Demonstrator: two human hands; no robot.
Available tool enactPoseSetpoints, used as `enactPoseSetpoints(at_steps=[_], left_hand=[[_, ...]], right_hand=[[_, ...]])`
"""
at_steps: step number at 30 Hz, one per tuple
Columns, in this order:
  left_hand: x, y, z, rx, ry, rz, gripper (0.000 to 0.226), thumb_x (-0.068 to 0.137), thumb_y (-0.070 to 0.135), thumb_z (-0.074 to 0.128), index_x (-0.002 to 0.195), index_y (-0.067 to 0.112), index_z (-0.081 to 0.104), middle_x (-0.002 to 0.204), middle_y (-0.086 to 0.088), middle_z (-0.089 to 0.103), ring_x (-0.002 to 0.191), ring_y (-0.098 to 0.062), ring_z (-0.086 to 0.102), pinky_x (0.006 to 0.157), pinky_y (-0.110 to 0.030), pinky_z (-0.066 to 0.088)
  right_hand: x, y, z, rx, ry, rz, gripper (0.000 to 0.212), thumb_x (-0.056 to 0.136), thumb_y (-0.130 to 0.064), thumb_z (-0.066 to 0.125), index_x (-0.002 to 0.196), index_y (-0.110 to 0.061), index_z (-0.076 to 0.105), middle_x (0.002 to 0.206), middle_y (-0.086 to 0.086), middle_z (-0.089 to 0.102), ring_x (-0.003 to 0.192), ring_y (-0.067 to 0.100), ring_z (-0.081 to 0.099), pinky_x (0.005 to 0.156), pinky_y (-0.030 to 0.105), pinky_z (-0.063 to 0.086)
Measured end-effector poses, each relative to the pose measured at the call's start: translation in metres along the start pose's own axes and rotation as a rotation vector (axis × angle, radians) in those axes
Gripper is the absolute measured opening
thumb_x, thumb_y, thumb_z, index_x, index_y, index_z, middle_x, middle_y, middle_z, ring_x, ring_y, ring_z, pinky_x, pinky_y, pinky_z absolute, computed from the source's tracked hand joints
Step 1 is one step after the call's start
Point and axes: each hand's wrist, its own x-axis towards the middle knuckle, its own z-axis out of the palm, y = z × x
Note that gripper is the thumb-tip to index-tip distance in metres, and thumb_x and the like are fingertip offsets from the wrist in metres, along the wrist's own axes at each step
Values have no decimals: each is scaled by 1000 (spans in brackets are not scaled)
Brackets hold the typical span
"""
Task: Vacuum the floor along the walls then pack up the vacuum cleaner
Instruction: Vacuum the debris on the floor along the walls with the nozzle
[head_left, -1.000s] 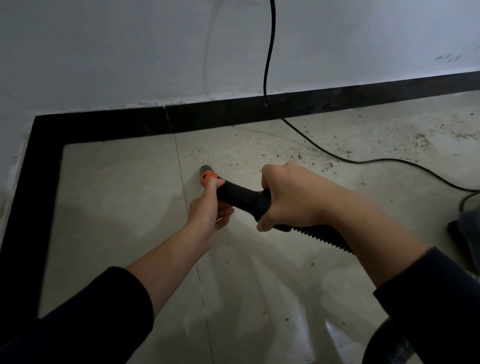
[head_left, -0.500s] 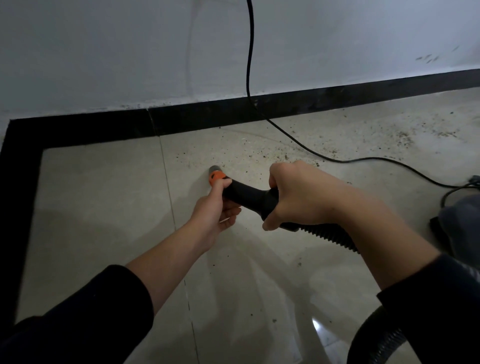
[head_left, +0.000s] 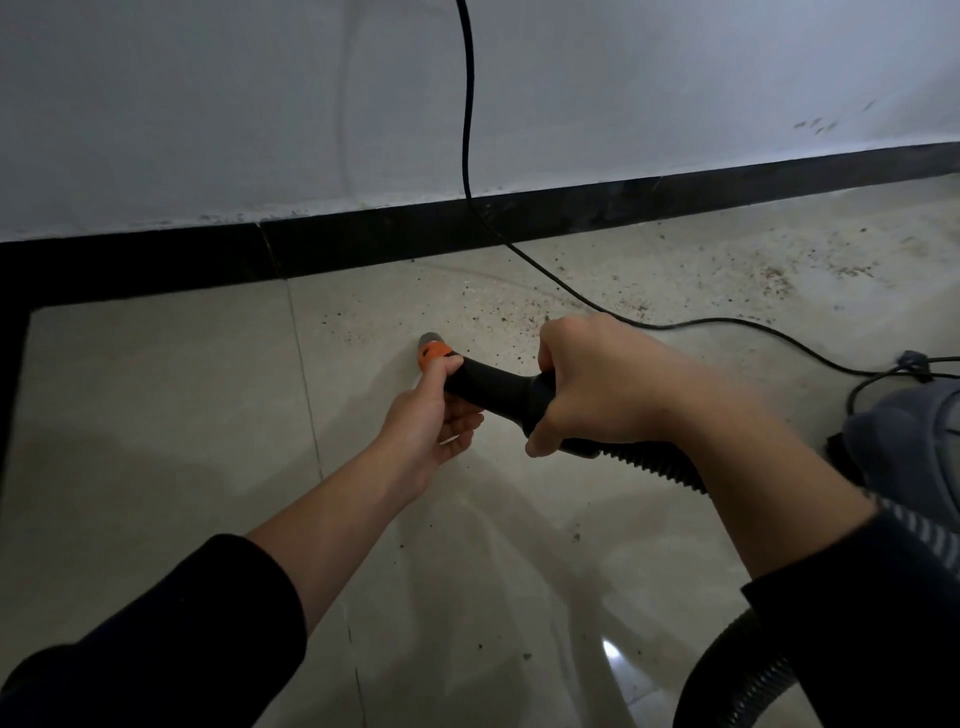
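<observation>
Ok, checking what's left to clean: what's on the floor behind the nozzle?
Dark crumbs scattered toward the baseboard, a cord crossing them. Anything under the nozzle is hidden.

The scene is dim and bluish-grey. A small bright glare spot sits on the glossy floor (head_left: 156, 415) at lower right, and soft shadows fan across it. Wide-angle distortion bows the black skirting (head_left: 571, 218); the right edge looks smeared

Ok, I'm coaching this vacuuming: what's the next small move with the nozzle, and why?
Probably slide the nozzle right, toward the skirting, into the grit there: the tile to its left looks clean, and the left hand and right hand grip the wand.
</observation>
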Motion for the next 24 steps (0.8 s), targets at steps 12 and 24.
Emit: enactPoseSetpoints(at_steps=[12,24], left_hand=[[6,6,-6,-15,60,34,36,93,46,53,99,12,63,83,-5,66,79,-16,62,67,-28,50],[5,9,-34,-8,143,45,39,93,47,53,106,11,62,92,-8,68,82,-17,64,66,-27,51]], right_hand=[[12,-9,-1,-18,-4,-26,51,67,-41,84,99,-15,54,83,0,58,72,14,58,63,27,52],[21,-32,6,-11,-9,-77,54,66,-43,84,101,-17,51,85,-1,57,73,13,57,66,29,54]])
